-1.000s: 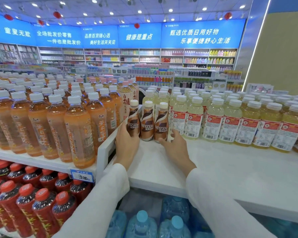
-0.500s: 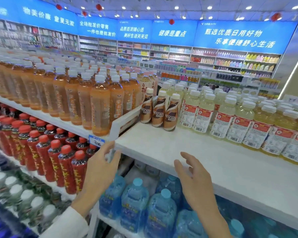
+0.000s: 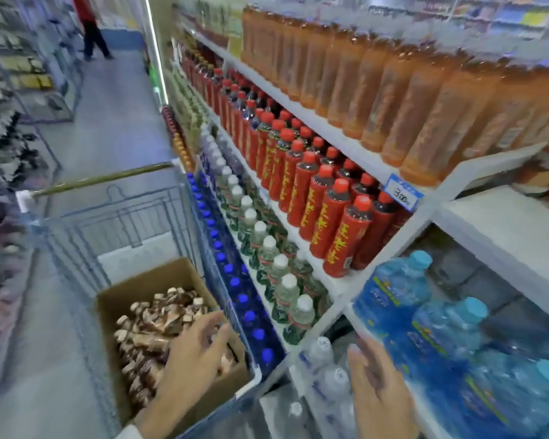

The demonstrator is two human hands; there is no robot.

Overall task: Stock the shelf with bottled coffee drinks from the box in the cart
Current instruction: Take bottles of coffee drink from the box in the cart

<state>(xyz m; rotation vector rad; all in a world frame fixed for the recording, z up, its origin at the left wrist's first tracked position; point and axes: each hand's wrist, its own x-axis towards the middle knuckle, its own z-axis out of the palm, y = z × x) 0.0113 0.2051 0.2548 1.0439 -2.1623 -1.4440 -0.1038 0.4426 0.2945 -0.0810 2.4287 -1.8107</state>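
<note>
Head view, left hand (image 3: pixel 197 353): fingers spread and relaxed, hovering over the box (image 3: pixel 146 285), holding nothing.
Head view, right hand (image 3: pixel 377 384): flat, fingers straight, empty, in front of the low water packs (image 3: pixel 324 372).
Coffee bottles (image 3: pixel 159 324): heaped loose on their sides in the box, inside the cart (image 3: pixel 118 217) beside the shelf (image 3: pixel 504 223).
Risk: pulling one bottle from the heap may shift its neighbours; a loose pinch could drop it.
Risk: the right hand may knock the water packs.
Count: two hands, one box, one cart, one price tag (image 3: pixel 401 192); coffee bottles too blurred to count.
</note>
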